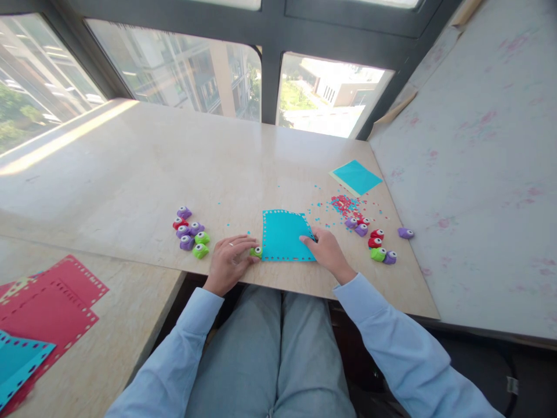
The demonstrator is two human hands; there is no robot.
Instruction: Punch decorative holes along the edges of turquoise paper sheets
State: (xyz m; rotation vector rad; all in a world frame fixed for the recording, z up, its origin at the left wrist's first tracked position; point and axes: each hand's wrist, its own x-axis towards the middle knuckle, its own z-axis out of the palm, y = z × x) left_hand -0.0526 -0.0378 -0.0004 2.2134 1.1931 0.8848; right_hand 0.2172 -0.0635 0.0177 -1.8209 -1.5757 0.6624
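The left hand [230, 261] lies knuckles up on the table, fingers curled around a small green plastic paper punch [256, 252] and pressing it against the lower left corner of the turquoise paper sheet [285, 235]; how tightly it is gripped cannot be told from here. The right hand [327, 249] lies flat, fingers spread, pinning the sheet's right edge at its three o'clock side, holding nothing. The sheet sits near the table's front edge, dead centre before the person, its border lined with small punched holes, its surface matte and smooth.

At nine o'clock of the left hand lies a cluster of rounded purple, red and green plastic punches [190, 231]. At three o'clock of the right hand, a second group of the same punches [375, 241], with one lone purple punch [405, 233] further right. Just beyond, at one o'clock, a scatter of red and turquoise paper confetti [343, 204], then an unpunched turquoise square [355, 177].

The pale beige stone-look table [152, 168] is glossy, sunlit along its far left. At seven o'clock, red perforated sheets [56, 302] lie on a lower surface. Dark-framed windows [270, 64] run across twelve o'clock; a stained pale wall [478, 174] stands at three.
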